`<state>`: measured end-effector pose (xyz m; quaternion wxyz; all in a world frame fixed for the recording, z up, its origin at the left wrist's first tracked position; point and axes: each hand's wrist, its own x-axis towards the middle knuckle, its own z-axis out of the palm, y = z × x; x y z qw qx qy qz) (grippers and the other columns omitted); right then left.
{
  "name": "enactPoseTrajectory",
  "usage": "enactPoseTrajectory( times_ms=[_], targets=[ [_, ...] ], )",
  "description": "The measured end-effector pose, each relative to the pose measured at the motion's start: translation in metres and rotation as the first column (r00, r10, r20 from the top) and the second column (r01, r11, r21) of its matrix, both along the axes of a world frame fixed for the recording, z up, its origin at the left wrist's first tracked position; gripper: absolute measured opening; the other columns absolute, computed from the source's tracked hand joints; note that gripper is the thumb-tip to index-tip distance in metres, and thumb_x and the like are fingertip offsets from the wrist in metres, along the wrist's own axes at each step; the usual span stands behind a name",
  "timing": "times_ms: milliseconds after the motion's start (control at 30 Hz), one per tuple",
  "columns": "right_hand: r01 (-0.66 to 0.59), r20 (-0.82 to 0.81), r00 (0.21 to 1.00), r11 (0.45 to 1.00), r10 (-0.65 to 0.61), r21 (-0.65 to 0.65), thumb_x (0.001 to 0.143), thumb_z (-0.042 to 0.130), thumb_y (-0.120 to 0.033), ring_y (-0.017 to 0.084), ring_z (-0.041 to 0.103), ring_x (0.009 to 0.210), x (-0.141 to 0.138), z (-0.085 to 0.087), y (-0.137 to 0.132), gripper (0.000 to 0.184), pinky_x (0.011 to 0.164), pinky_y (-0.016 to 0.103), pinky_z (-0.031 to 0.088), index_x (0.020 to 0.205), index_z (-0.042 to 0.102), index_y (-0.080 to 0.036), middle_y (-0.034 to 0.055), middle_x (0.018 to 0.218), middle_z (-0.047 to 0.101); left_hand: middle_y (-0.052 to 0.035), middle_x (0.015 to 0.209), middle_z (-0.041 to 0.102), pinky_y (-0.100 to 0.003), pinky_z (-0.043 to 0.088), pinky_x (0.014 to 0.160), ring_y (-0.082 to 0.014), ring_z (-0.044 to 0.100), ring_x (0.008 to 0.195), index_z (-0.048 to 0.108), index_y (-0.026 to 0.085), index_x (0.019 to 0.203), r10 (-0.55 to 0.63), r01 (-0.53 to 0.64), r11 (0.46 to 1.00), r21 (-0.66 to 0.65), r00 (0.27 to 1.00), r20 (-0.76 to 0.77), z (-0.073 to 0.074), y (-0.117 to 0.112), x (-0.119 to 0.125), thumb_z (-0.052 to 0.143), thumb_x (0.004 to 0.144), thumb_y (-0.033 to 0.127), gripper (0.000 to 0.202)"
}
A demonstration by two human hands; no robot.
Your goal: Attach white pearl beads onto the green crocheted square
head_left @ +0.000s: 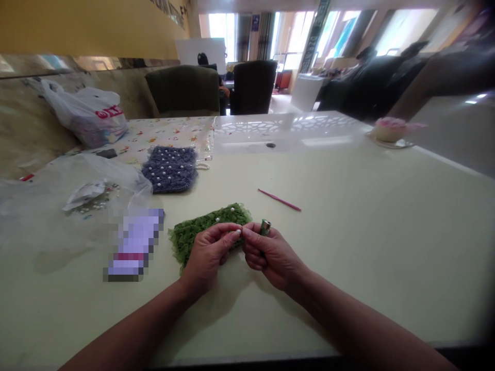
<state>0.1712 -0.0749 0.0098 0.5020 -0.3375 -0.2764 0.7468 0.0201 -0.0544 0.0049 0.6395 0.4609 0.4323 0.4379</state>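
A green ruffled crocheted piece [201, 226] with a few pearl beads on it lies on the table, partly hidden behind my hands. My left hand [207, 255] pinches a small white pearl bead [238, 232] between thumb and forefinger, above the piece's near edge. Thumb and forefinger of my right hand [273, 255] meet right beside that bead; any thread between them is too fine to see. Wrapped in the right hand's fingers is a green lighter [265, 226], its metal top pointing up. Beyond the right hand lies a pink crochet hook [279, 200].
A blue-grey ruffled pouch [170, 169] with pearls lies at the back left. Loose beads [96, 207] rest on clear plastic [46, 221], near a blurred-out phone-shaped object [135, 245]. A carrier bag [93, 116] stands by the wall, and a cup with saucer [390, 131] at the far right.
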Motion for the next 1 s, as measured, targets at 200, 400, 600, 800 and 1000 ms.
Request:
enactPoseTrajectory(
  times_ms=[200, 400, 600, 800, 1000],
  targets=[
    [0.000, 0.052, 0.999, 1.000, 0.000, 0.008, 0.076, 0.076, -0.034, 0.002, 0.022, 0.039, 0.002, -0.002, 0.000, 0.029, 0.039, 0.018, 0.016, 0.074, 0.053, -0.018, -0.0105, 0.046, 0.033, 0.0056, 0.054, 0.042, -0.019, 0.031, 0.050, -0.0058, 0.036, 0.052, 0.074, 0.018, 0.086, 0.073, 0.021, 0.940, 0.341, 0.963, -0.260, 0.003, -0.002, -0.004, 0.072, 0.079, 0.031, 0.015],
    [0.031, 0.332, 0.941, 0.993, -0.069, 0.117, 0.081, 0.068, -0.044, 0.006, 0.023, 0.042, 0.004, 0.001, 0.000, 0.030, 0.041, 0.021, 0.018, 0.073, 0.053, -0.019, -0.0093, 0.048, 0.032, 0.0064, 0.053, 0.039, -0.019, 0.031, 0.049, -0.0057, 0.035, 0.050, 0.072, 0.018, 0.088, 0.130, 0.005, 0.899, 0.437, 0.951, -0.280, 0.012, 0.001, -0.009, 0.069, 0.081, 0.031, 0.016],
    [-0.130, 0.784, 0.285, 0.788, -0.552, 0.602, 0.089, 0.057, -0.030, 0.013, 0.053, 0.070, 0.020, -0.008, 0.018, 0.016, 0.067, 0.027, 0.038, 0.096, 0.068, -0.021, 0.0035, 0.089, 0.062, 0.0070, 0.060, 0.042, -0.018, 0.021, 0.037, -0.0040, 0.026, 0.043, 0.066, 0.017, 0.094, 0.436, -0.433, 0.842, 0.321, 0.898, 0.065, 0.011, 0.043, -0.039, 0.073, 0.075, 0.037, 0.028],
    [-0.516, 0.909, -0.143, 0.813, -0.392, 0.270, 0.081, 0.062, -0.016, 0.014, 0.056, 0.067, 0.020, -0.014, 0.018, 0.012, 0.054, 0.026, 0.024, 0.089, 0.067, -0.024, 0.0023, 0.091, 0.063, 0.0054, 0.062, 0.046, -0.020, 0.026, 0.046, -0.0061, 0.031, 0.050, 0.067, 0.014, 0.093, 0.457, -0.363, 0.858, 0.363, 0.863, -0.217, -0.021, 0.071, -0.051, 0.068, 0.077, 0.042, 0.033],
    [-0.598, 0.911, -0.153, 0.769, -0.383, 0.223, 0.077, 0.059, -0.008, 0.014, 0.055, 0.066, 0.025, -0.003, -0.003, 0.012, 0.054, 0.026, 0.023, 0.073, 0.059, -0.020, 0.0019, 0.082, 0.062, 0.0053, 0.059, 0.041, -0.022, 0.030, 0.054, -0.0093, 0.035, 0.056, 0.069, 0.013, 0.089, 0.355, -0.212, 0.897, 0.387, 0.869, -0.346, -0.022, 0.058, -0.040, 0.068, 0.077, 0.044, 0.034]
  ],
)
